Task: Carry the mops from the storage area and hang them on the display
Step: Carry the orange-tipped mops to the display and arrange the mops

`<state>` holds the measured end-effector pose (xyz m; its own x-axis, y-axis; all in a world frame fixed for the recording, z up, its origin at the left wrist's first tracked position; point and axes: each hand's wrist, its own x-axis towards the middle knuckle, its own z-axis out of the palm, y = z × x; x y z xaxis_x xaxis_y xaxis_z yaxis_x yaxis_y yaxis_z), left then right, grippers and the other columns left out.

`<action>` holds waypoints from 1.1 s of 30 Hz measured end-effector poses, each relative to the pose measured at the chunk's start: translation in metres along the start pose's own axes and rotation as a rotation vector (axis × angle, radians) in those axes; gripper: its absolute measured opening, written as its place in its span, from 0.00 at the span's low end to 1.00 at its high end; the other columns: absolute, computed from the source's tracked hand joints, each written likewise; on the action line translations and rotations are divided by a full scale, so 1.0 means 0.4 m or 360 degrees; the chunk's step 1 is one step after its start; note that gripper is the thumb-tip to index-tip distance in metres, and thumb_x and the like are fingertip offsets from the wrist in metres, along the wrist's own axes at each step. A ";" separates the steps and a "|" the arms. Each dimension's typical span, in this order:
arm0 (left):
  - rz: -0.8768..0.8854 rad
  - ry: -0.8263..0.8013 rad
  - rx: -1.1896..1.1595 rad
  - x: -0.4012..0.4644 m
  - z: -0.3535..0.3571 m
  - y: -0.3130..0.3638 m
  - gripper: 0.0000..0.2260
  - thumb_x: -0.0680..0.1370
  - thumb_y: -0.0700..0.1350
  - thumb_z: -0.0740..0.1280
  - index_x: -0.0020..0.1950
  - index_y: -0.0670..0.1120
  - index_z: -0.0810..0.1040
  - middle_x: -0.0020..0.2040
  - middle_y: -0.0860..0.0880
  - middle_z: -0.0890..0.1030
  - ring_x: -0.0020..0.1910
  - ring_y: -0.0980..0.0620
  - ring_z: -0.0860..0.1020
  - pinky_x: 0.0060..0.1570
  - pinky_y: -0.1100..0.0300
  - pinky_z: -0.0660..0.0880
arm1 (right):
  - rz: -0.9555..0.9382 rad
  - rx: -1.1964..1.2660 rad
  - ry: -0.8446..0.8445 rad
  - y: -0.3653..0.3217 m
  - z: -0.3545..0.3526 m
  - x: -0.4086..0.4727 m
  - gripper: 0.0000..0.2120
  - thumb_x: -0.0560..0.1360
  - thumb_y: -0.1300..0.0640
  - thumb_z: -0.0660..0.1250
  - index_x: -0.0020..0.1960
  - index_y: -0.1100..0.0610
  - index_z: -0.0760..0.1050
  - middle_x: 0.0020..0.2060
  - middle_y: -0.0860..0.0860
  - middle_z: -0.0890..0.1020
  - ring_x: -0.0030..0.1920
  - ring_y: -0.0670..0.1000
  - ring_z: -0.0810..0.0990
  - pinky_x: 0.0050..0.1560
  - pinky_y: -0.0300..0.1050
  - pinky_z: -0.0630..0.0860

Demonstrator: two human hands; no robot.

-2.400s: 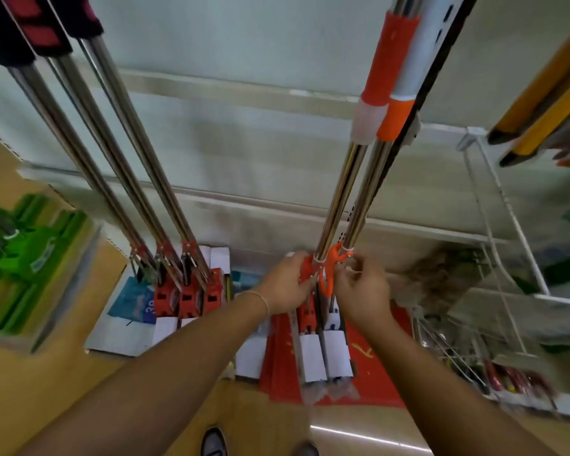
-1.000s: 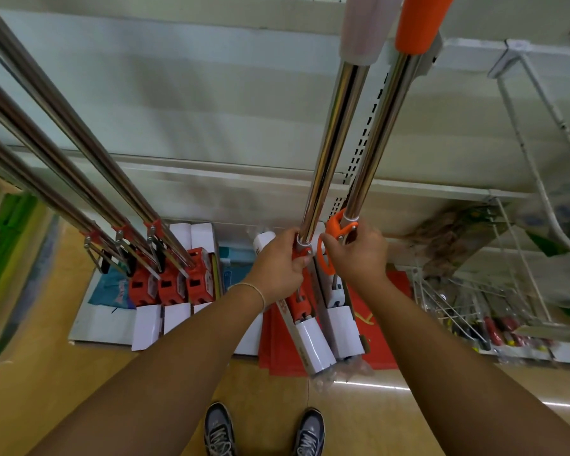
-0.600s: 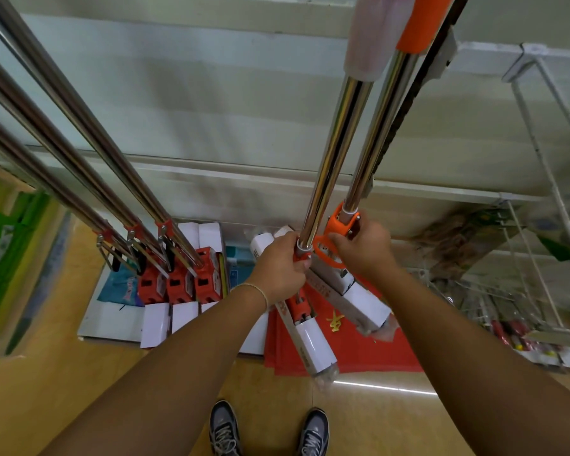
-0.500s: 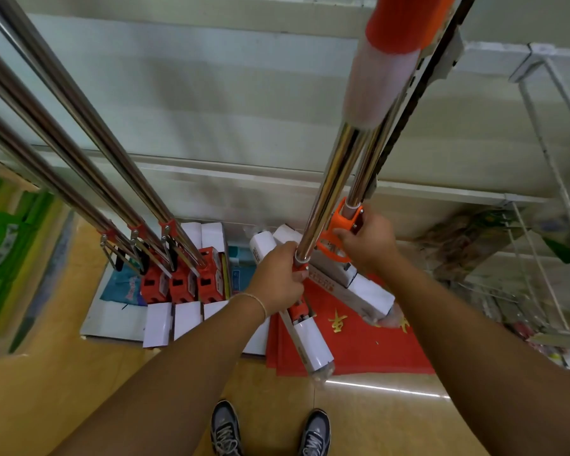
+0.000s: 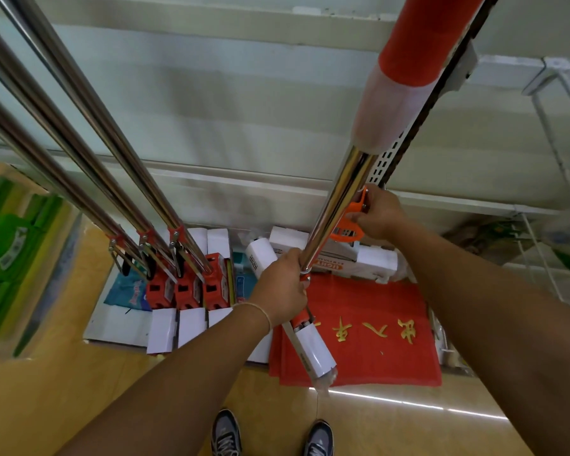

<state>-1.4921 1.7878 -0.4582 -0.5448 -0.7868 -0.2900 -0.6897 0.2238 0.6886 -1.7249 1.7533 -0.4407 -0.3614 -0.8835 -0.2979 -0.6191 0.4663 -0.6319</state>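
Observation:
Two mops with chrome poles and orange grips hang in front of me at centre right. My left hand (image 5: 282, 284) grips the near mop's pole (image 5: 338, 202) just above its orange joint; its white-wrapped head (image 5: 313, 352) dangles below, tilted toward me. My right hand (image 5: 377, 215) holds the orange lever (image 5: 348, 230) of the second mop, whose pole is mostly hidden behind the near one. That mop's white head (image 5: 352, 260) is swung sideways. Three more mops (image 5: 112, 139) hang in a row to the left, with red heads (image 5: 186, 286).
A slotted shelf upright (image 5: 418, 120) runs behind the two mops. A red mat with gold characters (image 5: 375, 337) lies on the bottom shelf. Green packaged goods (image 5: 10, 255) sit at left, a white wire rack (image 5: 553, 153) at right. My shoes (image 5: 270, 432) stand on the yellow floor.
The near mop's pole has swung toward me and across the second one. My right hand has lifted the second mop's orange lever higher, and its head has turned sideways.

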 end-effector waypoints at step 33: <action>0.0076 0.0075 0.0152 0.049 0.066 0.092 0.13 0.72 0.52 0.73 0.54 0.51 0.78 0.50 0.50 0.83 0.52 0.49 0.79 0.52 0.57 0.74 | 0.0005 0.0798 0.0219 0.103 0.301 -0.292 0.15 0.75 0.64 0.67 0.52 0.44 0.76 0.42 0.39 0.81 0.44 0.35 0.78 0.40 0.28 0.70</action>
<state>-1.5407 1.7957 -0.4563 -0.5570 -0.7994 -0.2251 -0.7070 0.3141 0.6337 -1.6244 1.8705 -0.5182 -0.4718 -0.8525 -0.2250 -0.2201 0.3609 -0.9062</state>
